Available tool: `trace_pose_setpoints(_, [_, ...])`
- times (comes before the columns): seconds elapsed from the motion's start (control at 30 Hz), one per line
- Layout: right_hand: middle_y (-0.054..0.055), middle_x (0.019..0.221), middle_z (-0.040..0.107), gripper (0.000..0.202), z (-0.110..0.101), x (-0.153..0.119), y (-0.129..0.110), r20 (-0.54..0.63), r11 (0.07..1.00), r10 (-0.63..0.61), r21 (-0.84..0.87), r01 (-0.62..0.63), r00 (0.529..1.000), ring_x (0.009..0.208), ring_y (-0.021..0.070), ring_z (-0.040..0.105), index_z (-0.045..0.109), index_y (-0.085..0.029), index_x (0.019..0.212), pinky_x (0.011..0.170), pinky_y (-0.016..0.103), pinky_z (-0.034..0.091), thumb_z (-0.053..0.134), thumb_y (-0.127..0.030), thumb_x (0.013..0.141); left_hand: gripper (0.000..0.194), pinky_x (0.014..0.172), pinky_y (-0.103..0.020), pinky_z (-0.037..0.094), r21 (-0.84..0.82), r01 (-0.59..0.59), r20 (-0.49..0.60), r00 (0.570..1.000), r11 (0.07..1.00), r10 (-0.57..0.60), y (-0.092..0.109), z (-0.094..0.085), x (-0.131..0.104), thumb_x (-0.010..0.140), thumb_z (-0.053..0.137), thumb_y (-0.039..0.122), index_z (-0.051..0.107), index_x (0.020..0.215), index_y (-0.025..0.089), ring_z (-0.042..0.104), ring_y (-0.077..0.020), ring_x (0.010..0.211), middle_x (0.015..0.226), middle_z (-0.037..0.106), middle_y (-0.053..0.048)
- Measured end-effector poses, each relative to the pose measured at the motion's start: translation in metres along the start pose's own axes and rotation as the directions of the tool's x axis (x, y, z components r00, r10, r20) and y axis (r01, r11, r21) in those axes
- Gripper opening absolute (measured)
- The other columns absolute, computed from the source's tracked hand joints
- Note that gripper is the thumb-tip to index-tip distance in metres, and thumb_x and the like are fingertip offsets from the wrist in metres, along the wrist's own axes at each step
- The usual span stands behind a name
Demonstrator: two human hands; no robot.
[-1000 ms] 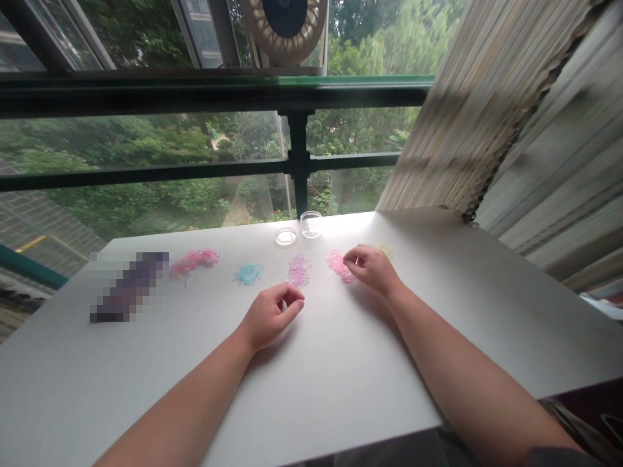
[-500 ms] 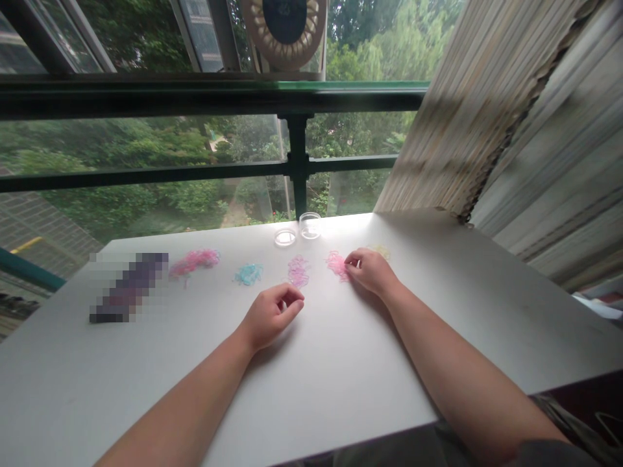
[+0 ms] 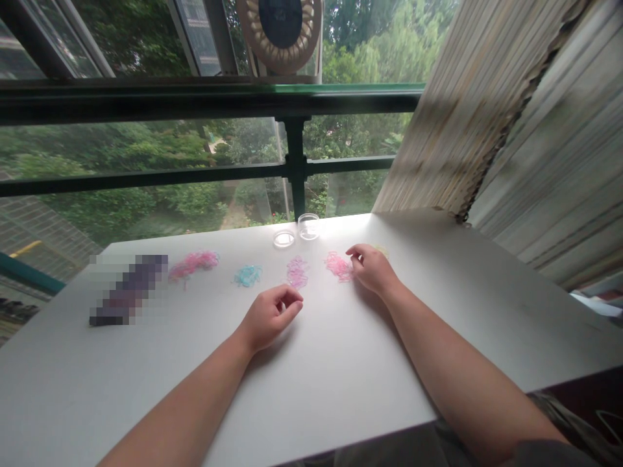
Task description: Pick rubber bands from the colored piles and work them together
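My left hand [image 3: 273, 316] rests on the white table [image 3: 311, 376], its thumb and index fingertips pressed together and nothing visible between them. Just beyond it lies a pile of small purple rubber bands [image 3: 296, 272]. My right hand [image 3: 374, 269] hovers at the right edge of a pile of pink rubber bands [image 3: 337, 266], index finger and thumb slightly apart, with nothing visible between them. Partly behind that hand is a pile of yellow bands [image 3: 382, 250]. A turquoise pile [image 3: 248, 275] sits left of the purple one, and a mixed, mostly pink pile [image 3: 195, 263] farther left.
A clear round container [image 3: 308, 227] and a clear round lid [image 3: 284, 239] stand at the table's back edge. A blurred dark object [image 3: 131, 292] lies at the left. Beyond the table are a green railing [image 3: 195, 102], a fan [image 3: 281, 32] and a curtain [image 3: 433, 136].
My right hand has drawn slightly right and away from the pink pile, its fingertips parting. The left hand stays in place. The whole view has shifted very slightly.
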State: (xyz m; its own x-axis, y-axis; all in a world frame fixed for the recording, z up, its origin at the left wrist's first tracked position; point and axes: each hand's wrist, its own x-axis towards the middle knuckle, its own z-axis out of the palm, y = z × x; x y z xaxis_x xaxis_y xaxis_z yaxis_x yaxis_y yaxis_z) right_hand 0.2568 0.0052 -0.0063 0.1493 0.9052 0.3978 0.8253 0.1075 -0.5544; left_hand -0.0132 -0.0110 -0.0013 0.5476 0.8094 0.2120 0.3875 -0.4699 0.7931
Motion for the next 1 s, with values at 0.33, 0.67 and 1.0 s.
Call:
trace_pose_setpoints(0.33, [-0.001, 0.061, 0.056, 0.018, 0.012, -0.034, -0.053, 0.289, 0.911, -0.359, 0.314, 0.266, 0.888, 0.054, 0.0101, 0.047, 0.059, -0.017, 0.077, 0.052, 0.02, 0.036, 0.046, -0.007, 0.07, 0.015, 0.057, -0.021, 0.038, -0.022, 0.004, 0.019, 1.0, 1.0, -0.003, 0.002, 0.002, 0.0, 0.08, 0.054, 0.028, 0.062, 0.081, 0.015, 0.049, -0.0098, 0.06, 0.07, 0.061, -0.001])
trace_pose_setpoints(0.67, [0.001, 0.074, 0.065, 0.017, 0.023, -0.041, -0.06, 0.505, 0.913, -0.382, 0.337, 0.231, 0.774, 0.065, 0.0135, 0.056, 0.061, -0.019, 0.081, 0.061, 0.023, 0.04, 0.045, -0.014, 0.079, 0.014, 0.06, -0.021, 0.041, 0.066, -0.016, -0.103, 0.994, 0.998, 0.023, -0.01, -0.012, 0.001, 0.078, 0.054, 0.026, 0.064, 0.08, 0.016, 0.055, -0.0108, 0.063, 0.072, 0.065, -0.002])
trace_pose_setpoints(1.0, [0.001, 0.067, 0.059, 0.016, 0.023, -0.04, -0.059, 0.527, 0.929, -0.331, 0.325, 0.175, 0.783, 0.061, 0.0136, 0.051, 0.058, -0.018, 0.076, 0.058, 0.025, 0.038, 0.046, -0.026, 0.083, 0.022, 0.069, -0.027, 0.049, 0.224, 0.461, -0.461, 0.826, 0.859, -0.323, -0.066, -0.094, -0.028, 0.075, 0.055, 0.033, 0.066, 0.083, 0.016, 0.064, -0.0179, 0.073, 0.081, 0.07, -0.005])
